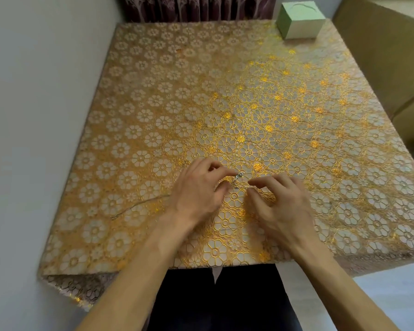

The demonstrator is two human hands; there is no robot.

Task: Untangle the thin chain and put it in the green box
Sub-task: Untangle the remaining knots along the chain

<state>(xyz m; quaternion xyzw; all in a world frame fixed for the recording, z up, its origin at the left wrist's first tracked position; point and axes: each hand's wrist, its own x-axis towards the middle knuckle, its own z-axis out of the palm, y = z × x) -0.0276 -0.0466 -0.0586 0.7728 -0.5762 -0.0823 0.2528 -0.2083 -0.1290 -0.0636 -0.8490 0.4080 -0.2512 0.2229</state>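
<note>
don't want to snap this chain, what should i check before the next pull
1. Left hand pinching the thin chain: ok.
2. Right hand gripping the chain: cannot tell, its fingertips are curled close to it.
3. Knot loosened: cannot tell, the chain is too fine to see.
4. Green box open: cannot tell; it stands at the floral tablecloth's far right corner.

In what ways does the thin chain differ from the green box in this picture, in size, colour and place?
Size: the thin chain is tiny, the green box much bigger. Colour: the chain is silvery, the box pale green. Place: the chain is in the near half, pinched by the left hand; the box stands untouched at the far right corner. Both are over the flowered tablecloth.
</note>
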